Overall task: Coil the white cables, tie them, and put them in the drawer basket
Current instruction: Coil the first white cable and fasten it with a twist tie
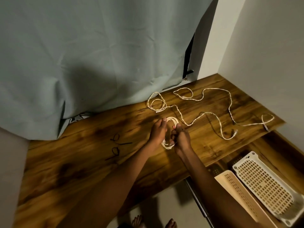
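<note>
- Left hand [157, 131]: fingers curled round the far-left side of a partly wound coil [171, 122], near the middle of the table [82, 145].
- Right hand [180, 137]: pinching the coil's right side, thumb and fingers closed on the strands; lower bend of the coil showing between both hands.
- White cable [212, 116] running from the coil toward the right edge of the table, lying loose in bends; a second white cable [228, 96] looped nearer the far right corner, beside the hanging cloth [98, 55].
- Black ties [117, 145]: thin dark strips lying left of the hands, apart from the cables.
- Likely handling: light, limp, braided-looking, prone to springing open and tangling; best held across all strands at one side of the coil, never by a connector end alone.
- Drawer [271, 145] open below the near right edge of the table; white basket [266, 183] inside, perforated, nothing visible in it; a cream basket [236, 190] just beside it, contents not discernible.
</note>
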